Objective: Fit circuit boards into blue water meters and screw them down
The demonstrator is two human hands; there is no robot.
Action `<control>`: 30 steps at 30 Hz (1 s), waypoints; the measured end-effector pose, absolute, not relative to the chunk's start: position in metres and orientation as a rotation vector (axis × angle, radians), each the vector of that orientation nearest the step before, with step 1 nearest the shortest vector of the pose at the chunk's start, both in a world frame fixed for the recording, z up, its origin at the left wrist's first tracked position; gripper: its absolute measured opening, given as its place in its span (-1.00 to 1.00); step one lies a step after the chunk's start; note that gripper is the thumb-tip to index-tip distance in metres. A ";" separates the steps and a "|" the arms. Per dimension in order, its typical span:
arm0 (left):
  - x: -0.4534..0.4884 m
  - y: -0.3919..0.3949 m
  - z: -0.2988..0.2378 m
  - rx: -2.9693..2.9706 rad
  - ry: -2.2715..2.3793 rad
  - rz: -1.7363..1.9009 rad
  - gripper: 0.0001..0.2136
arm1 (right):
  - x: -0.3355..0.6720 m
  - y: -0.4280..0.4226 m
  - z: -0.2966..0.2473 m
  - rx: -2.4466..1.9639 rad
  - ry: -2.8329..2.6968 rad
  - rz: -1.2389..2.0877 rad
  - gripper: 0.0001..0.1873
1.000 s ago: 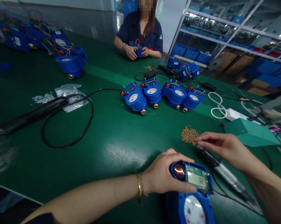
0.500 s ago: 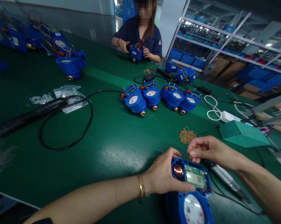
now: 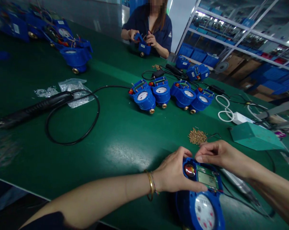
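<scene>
A blue water meter [image 3: 189, 204] lies at the lower right, its round dial facing up. Its upper housing is uncovered, showing a circuit board with a small display [image 3: 207, 179] and a shiny round reddish part [image 3: 189, 170]. My left hand [image 3: 174, 175] is closed around the left side of this housing, thumb across the front. At the housing's far edge, my right hand [image 3: 213, 155] is pinched; whatever its fingertips hold is hidden. Just beyond it lies a pile of brass-coloured screws [image 3: 197, 136]. A silver electric screwdriver [image 3: 239, 185] rests partly beneath my right forearm.
Several blue meters [image 3: 144, 97] stand mid-table, with more wired ones [image 3: 76, 57] at the left. A black electric screwdriver [image 3: 36, 107] and clear plastic bag [image 3: 74, 92] lie left. A green block [image 3: 254, 135] sits right. Opposite, a co-worker [image 3: 146, 28] handles another meter.
My right hand's pinched fingertips have come down to the meter's far edge. My left hand keeps its grip. The whole view has shifted slightly. The co-worker's hands have moved on their meter.
</scene>
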State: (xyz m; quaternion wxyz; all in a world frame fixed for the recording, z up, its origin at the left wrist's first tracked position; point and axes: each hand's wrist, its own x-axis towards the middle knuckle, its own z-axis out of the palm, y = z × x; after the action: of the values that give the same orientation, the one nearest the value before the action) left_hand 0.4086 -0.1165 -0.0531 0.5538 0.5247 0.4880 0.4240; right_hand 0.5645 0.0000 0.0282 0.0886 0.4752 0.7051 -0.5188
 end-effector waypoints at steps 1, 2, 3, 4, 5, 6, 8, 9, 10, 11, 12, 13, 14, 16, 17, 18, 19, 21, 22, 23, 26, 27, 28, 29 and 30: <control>0.409 -0.117 -0.053 1.243 1.154 1.000 -0.23 | 0.564 -0.002 0.029 1.443 2.084 -1.542 -0.48; 0.409 -0.117 -0.053 1.248 1.155 1.003 -0.23 | 0.564 -0.004 0.029 1.466 2.081 -1.532 -0.48; 0.409 -0.117 -0.053 1.252 1.157 1.008 -0.24 | 0.564 -0.006 0.030 1.482 2.083 -1.520 -0.47; 0.409 -0.118 -0.052 1.254 1.161 1.013 -0.25 | 0.563 -0.008 0.030 1.496 2.086 -1.509 -0.46; 0.409 -0.118 -0.052 1.253 1.164 1.016 -0.25 | 0.563 -0.009 0.030 1.512 2.082 -1.502 -0.45; 0.410 -0.118 -0.052 1.250 1.166 1.017 -0.25 | 0.562 -0.011 0.030 1.530 2.071 -1.501 -0.44; 0.410 -0.118 -0.053 1.244 1.172 1.018 -0.24 | 0.561 -0.014 0.030 1.582 2.038 -1.508 -0.39; 0.411 -0.118 -0.053 1.242 1.175 1.016 -0.24 | 0.560 -0.016 0.029 1.609 2.024 -1.510 -0.37; 0.411 -0.118 -0.054 1.240 1.176 1.015 -0.23 | 0.560 -0.017 0.029 1.638 2.015 -1.511 -0.35; 0.411 -0.118 -0.054 1.240 1.177 1.011 -0.23 | 0.559 -0.019 0.029 1.661 2.009 -1.513 -0.33; 0.411 -0.118 -0.054 1.242 1.178 1.007 -0.23 | 0.559 -0.020 0.028 1.681 2.009 -1.514 -0.31; 0.411 -0.118 -0.055 1.245 1.176 1.001 -0.23 | 0.559 -0.021 0.028 1.693 2.012 -1.513 -0.29; 0.411 -0.118 -0.055 1.252 1.176 0.995 -0.23 | 0.558 -0.022 0.028 1.691 2.017 -1.511 -0.28; 0.411 -0.117 -0.056 1.270 1.178 0.989 -0.23 | 0.558 -0.022 0.028 1.664 2.030 -1.512 -0.27; 0.411 -0.117 -0.056 1.278 1.181 0.989 -0.23 | 0.559 -0.022 0.028 1.647 2.036 -1.513 -0.27; 0.412 -0.117 -0.057 1.283 1.183 0.991 -0.23 | 0.559 -0.022 0.028 1.635 2.040 -1.512 -0.28; 0.412 -0.117 -0.057 1.287 1.183 0.995 -0.23 | 0.559 -0.022 0.028 1.629 2.042 -1.508 -0.28; 0.412 -0.117 -0.058 1.292 1.180 1.003 -0.23 | 0.560 -0.022 0.028 1.639 2.045 -1.503 -0.30; 0.413 -0.116 -0.059 1.294 1.179 1.007 -0.23 | 0.560 -0.022 0.028 1.648 2.038 -1.505 -0.30; 0.413 -0.116 -0.059 1.297 1.179 1.009 -0.22 | 0.560 -0.023 0.028 1.660 2.027 -1.512 -0.31; 0.414 -0.116 -0.061 1.306 1.185 1.008 -0.21 | 0.559 -0.025 0.029 1.707 1.983 -1.545 -0.34; 0.414 -0.116 -0.061 1.306 1.186 1.009 -0.21 | 0.558 -0.025 0.029 1.729 1.966 -1.552 -0.34; 0.414 -0.116 -0.062 1.306 1.186 1.010 -0.20 | 0.558 -0.026 0.029 1.751 1.950 -1.555 -0.34; 0.414 -0.116 -0.062 1.305 1.186 1.011 -0.20 | 0.558 -0.027 0.028 1.772 1.936 -1.557 -0.33; 0.414 -0.116 -0.062 1.304 1.186 1.012 -0.20 | 0.559 -0.027 0.028 1.789 1.922 -1.556 -0.32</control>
State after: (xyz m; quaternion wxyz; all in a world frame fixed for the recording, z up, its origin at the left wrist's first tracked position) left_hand 0.4141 -0.1159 -0.0618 0.5267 0.5453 0.4960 0.4234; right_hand 0.5585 -0.0270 0.0279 0.0449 0.5855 0.6291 -0.5094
